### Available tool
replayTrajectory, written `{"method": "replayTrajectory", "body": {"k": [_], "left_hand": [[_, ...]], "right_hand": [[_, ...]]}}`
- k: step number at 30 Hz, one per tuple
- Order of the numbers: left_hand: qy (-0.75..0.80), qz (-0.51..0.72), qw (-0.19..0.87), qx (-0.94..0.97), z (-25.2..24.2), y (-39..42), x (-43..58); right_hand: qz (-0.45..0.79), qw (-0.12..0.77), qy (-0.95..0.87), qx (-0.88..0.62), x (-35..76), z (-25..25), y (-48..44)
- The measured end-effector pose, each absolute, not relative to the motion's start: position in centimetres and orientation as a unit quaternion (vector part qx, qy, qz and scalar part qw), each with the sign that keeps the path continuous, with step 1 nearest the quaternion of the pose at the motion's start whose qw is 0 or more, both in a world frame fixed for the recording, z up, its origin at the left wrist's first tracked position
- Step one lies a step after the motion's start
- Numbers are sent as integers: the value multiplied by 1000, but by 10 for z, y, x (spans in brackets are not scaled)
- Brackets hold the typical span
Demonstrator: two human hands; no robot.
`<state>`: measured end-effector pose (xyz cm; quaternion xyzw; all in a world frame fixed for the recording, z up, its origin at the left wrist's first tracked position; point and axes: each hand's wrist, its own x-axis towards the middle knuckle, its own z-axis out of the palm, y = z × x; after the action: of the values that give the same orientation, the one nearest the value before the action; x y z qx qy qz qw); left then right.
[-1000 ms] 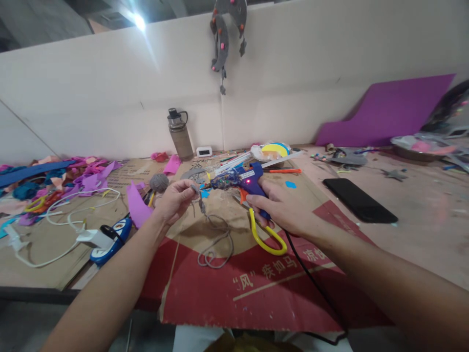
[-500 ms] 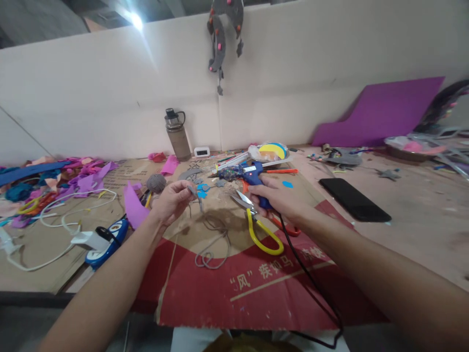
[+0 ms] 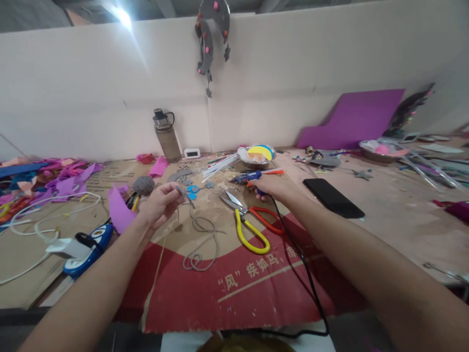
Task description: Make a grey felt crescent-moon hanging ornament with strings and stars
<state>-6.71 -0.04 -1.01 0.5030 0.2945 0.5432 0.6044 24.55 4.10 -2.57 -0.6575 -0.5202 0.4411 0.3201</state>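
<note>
Trailing from the left hand (image 3: 163, 203) is gray yarn (image 3: 192, 202).

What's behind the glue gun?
A bowl holding a yellow-and-blue piece; white sticks back-left. Anything directly behind the glue gun or right hand is covered; can't tell.

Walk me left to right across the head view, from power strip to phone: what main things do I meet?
Power strip → left hand → gray cord → glue gun → phone. The right hand overlaps the glue gun, so it's left out.
</note>
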Motion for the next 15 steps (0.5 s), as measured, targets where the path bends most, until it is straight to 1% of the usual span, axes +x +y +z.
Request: {"method": "replayTrajectory", "body": {"k": [2, 3, 4, 5, 6, 7, 10, 12, 13, 15], "left_hand": [[295, 543, 604, 503, -11, 0, -68], [295, 542, 605, 504, -12, 1, -69], [294, 541, 606, 504, -13, 2, -70], [294, 542, 606, 503, -13, 2, -70], [294, 542, 606, 502, -13, 2, -70], [294, 542, 606, 502, -12, 2, -70], [295, 544, 604, 503, -6, 1, -65], [293, 541, 602, 510, -1, -2, -60], [292, 538, 601, 514, 2, -3, -58], [294, 529, 601, 522, 7, -5, -54]], "right_hand": [[328, 301, -558, -701, 244, -23, 38], [226, 294, -596, -713, 240, -21, 35], [129, 291, -635, -704, 235, -18, 30], [64, 296, -672, -676, 227, -14, 24], [49, 311, -706, -634, 218, -11, 17], [88, 335, -732, -587, 207, -7, 9], [309, 394, -749, -433, 170, 3, -16], [428, 406, -737, -329, 149, 6, -30], [462, 407, -725, -308, 140, 5, -35], [492, 417, -694, -319, 129, 1, -40]]}}
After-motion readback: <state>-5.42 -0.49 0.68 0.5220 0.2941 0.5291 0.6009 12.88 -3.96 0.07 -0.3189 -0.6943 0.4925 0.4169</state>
